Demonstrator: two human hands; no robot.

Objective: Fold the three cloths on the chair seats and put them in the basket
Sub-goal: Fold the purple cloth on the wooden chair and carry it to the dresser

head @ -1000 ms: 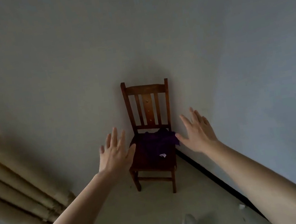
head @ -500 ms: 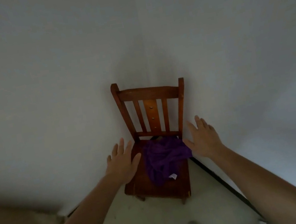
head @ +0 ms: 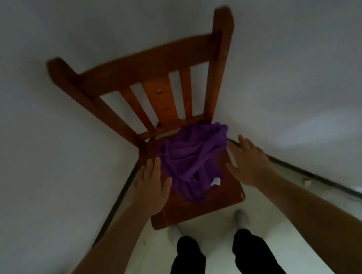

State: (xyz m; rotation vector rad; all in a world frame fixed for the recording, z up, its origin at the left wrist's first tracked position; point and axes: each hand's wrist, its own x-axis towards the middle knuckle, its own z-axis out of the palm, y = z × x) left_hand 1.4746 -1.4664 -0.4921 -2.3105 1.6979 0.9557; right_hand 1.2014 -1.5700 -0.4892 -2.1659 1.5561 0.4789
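A crumpled purple cloth [head: 190, 159] with a small white tag lies on the seat of a brown wooden chair [head: 200, 204] that stands in a room corner. My left hand [head: 152, 184] hovers flat over the seat's left side, fingers apart, just beside the cloth. My right hand [head: 248, 161] is spread open at the seat's right edge, close to the cloth. Neither hand holds anything. No basket and no other cloths are in view.
Pale walls meet behind the chair, with a dark skirting line [head: 324, 182] running along the floor on both sides. My legs in dark trousers [head: 219, 265] and light shoes stand right at the seat's front edge.
I have stepped up close to the chair, which now fills the view. Both hands have dropped lower and sit on either side of the purple cloth.
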